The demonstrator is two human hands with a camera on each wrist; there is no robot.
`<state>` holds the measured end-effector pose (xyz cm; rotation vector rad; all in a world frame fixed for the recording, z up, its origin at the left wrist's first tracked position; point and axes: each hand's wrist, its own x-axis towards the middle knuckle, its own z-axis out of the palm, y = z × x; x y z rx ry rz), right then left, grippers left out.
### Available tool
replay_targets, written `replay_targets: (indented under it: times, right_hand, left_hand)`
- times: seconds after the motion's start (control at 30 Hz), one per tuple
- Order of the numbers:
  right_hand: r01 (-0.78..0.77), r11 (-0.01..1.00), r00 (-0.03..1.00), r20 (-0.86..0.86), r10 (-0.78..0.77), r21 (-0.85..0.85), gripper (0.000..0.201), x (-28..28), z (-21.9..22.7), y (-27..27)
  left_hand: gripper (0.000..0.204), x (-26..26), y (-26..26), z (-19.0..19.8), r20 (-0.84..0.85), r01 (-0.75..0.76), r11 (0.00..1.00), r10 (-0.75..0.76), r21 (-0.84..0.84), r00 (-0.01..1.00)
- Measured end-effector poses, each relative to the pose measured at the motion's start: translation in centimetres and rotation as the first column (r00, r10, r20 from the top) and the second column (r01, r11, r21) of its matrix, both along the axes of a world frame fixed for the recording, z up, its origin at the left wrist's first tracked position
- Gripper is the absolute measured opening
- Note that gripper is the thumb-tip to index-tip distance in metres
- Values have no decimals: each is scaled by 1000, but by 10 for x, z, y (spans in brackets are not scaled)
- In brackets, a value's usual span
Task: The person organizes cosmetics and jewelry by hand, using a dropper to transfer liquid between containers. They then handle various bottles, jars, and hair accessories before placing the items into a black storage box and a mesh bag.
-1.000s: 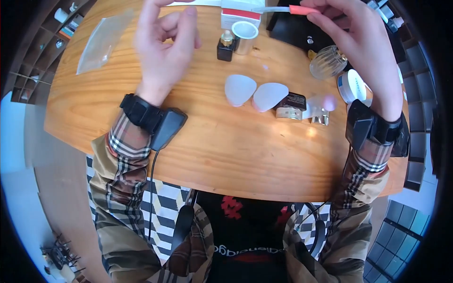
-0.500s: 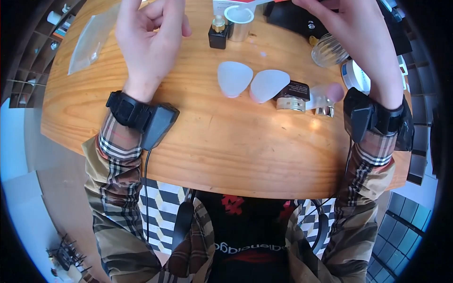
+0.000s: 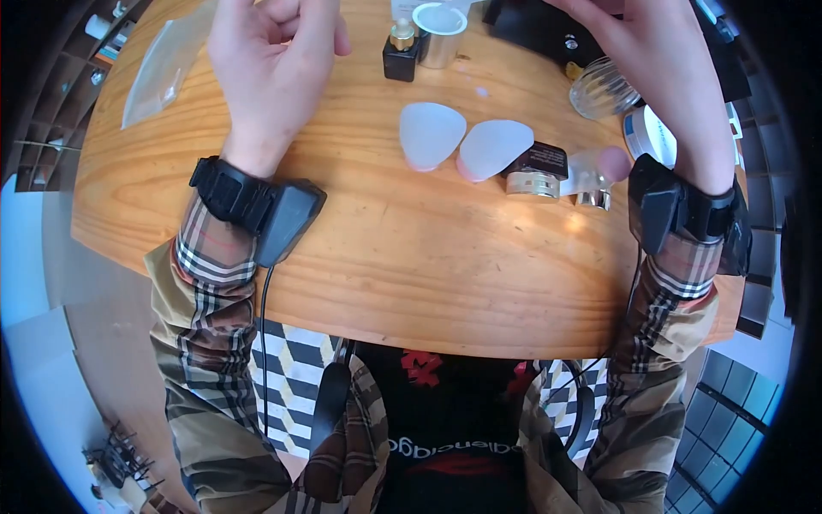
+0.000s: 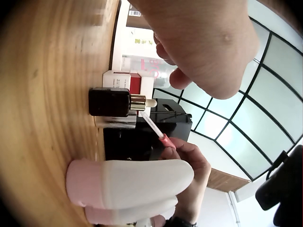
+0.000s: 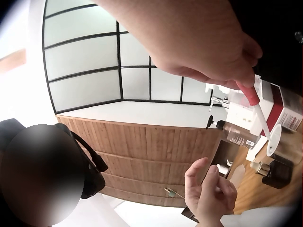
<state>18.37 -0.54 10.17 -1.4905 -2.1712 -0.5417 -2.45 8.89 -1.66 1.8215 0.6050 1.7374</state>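
Note:
My right hand (image 3: 664,64) pinches a stick by its red handle (image 5: 251,94). In the right wrist view, the stick's pale tip is at the mouth of a silver cup with a white rim (image 5: 273,141). A dark bottle with a gold-collared dropper (image 3: 400,62) stands beside the cup (image 3: 438,44). My left hand (image 3: 276,77) is raised over the table left of the bottle, fingers loosely curled around nothing. The head view cuts off the fingertips of both hands. Two white containers with pink bases (image 3: 431,135) (image 3: 494,148) stand nearer to me.
A dark-lidded jar (image 3: 535,171) and a small gold-capped item sit right of the white containers. Further right are a ribbed glass (image 3: 602,90), a white tub (image 3: 648,137) and a black case (image 3: 535,30). A clear pouch (image 3: 163,77) lies at the left.
Against the table, the stick in my right hand has shifted slightly as both hands moved toward the top of the head view. My left hand stays raised. The head view itself has also shifted.

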Motion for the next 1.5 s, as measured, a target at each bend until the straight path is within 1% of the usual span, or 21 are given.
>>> replay_targets:
  times: [0.1,0.17,0.2,0.27,0.37,0.5,0.57,0.6,0.67,0.7,0.77,0.8,0.87,0.9,0.97,1.1,1.2,1.27,1.3,1.37,1.5]
  right_hand:
    - [11,1000,1000,21,-11,-7,8,2,3,-2]
    - [-141,989,986,-101,136,-45,6,6,6,1]
    - [-142,989,985,-101,137,-45,6,9,4,0]
    - [10,1000,1000,10,-10,18,5,-2,1,-3]
    - [25,1000,999,-31,-25,13,5,5,-3,3]
    - [-30,1000,999,-14,30,5,5,18,0,7]
    - [-143,989,987,-74,140,-31,5,13,4,3]
    - [-143,989,987,-75,140,-33,5,10,2,2]
    - [-6,1000,999,-36,6,15,5,6,-2,1]
    - [-8,1000,999,-37,9,14,5,9,-2,2]
    - [-157,987,984,-90,153,-29,6,16,2,4]
    - [-157,987,984,-91,154,-29,6,17,0,5]
    - [-42,998,996,-82,38,-51,6,17,-1,7]
    - [-39,998,996,-81,35,-49,6,18,0,6]
    - [-193,981,977,-105,188,-36,7,17,3,5]
    - [-171,985,980,-107,167,-26,6,19,1,3]
    - [-214,977,972,-102,214,6,6,22,5,6]
    - [-118,970,975,-212,72,-213,7,23,14,11]
    - [-116,970,975,-213,69,-215,7,24,11,10]
    - [-278,961,954,-122,275,-3,7,28,1,6]
    - [-293,955,952,-86,295,42,8,34,4,9]
  left_hand:
    - [18,1,-1,1,-1,8,1000,-8,-24,1000]
    - [18,2,-1,1,12,8,1000,-8,-14,1000]
    - [18,2,-1,1,12,7,1000,-7,-14,1000]
    - [18,1,-1,0,8,4,1000,-4,-17,1000]
    - [18,0,1,-1,0,23,1000,-23,-12,1000]
    - [18,1,1,-1,4,4,1000,-4,-16,1000]
    - [18,0,0,-1,15,17,1000,-16,-25,1000]
    - [18,0,0,-2,14,17,1000,-17,-26,1000]
    - [17,1,2,-2,12,25,999,-25,-20,1000]
    - [17,1,2,-2,10,23,1000,-23,-21,1000]
    - [17,0,1,-2,9,15,1000,-15,-27,1000]
    - [17,0,1,-2,8,15,1000,-15,-27,1000]
    - [17,2,1,-1,15,23,999,-23,-33,1000]
    - [17,2,1,-1,15,27,999,-27,-32,1000]
    - [17,2,1,-2,10,16,1000,-16,-18,1000]
    - [17,1,1,-1,-3,14,1000,-14,-21,1000]
    - [17,3,0,0,-4,23,999,-23,-29,1000]
    - [17,3,-1,0,-16,-16,999,15,-36,1000]
    - [17,2,0,-1,-17,-14,999,13,-38,1000]
    - [18,3,1,-3,-2,-7,999,7,-42,1000]
    - [18,4,1,-1,-36,-35,999,34,-11,999]
